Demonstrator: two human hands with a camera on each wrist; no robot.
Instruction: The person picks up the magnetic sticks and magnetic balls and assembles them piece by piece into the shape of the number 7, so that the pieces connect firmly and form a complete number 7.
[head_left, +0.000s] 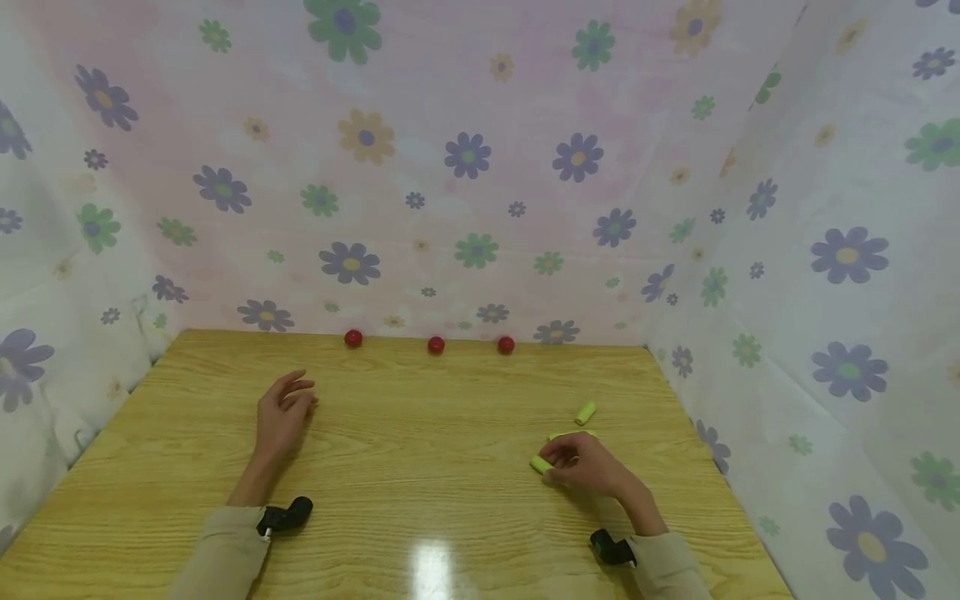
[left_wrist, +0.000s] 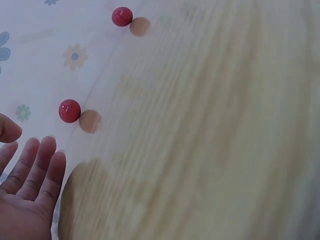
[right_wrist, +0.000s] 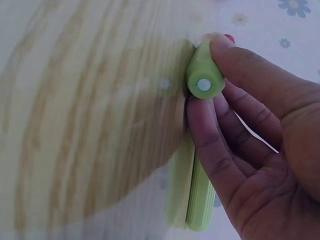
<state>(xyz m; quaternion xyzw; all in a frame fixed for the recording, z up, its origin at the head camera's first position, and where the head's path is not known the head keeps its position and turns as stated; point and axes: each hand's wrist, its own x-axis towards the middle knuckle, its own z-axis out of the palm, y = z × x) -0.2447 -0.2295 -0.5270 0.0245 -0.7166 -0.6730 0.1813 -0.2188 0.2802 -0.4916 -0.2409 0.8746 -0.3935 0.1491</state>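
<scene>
My right hand (head_left: pixel 588 467) pinches a light green short cylinder (right_wrist: pixel 205 75) between thumb and index finger, low over the tabletop. A pale round core shows in the cylinder's near end in the right wrist view. Just behind the fingers lies a second green cylinder (head_left: pixel 558 435), partly hidden by the hand; in the right wrist view a ribbed green cylinder (right_wrist: pixel 201 200) shows below the index finger. Farther back rests another green cylinder (head_left: pixel 586 413). Off to the left, my left hand (head_left: pixel 281 421) holds nothing, its fingers relaxed over the table.
Along the back edge of the wooden table (head_left: pixel 420 425) sit three shiny red balls: a left ball (head_left: pixel 353 338), a middle ball (head_left: pixel 436 345) and a right ball (head_left: pixel 506 345). Flower-printed cloth (head_left: pixel 420 167) walls the table at the back and both sides.
</scene>
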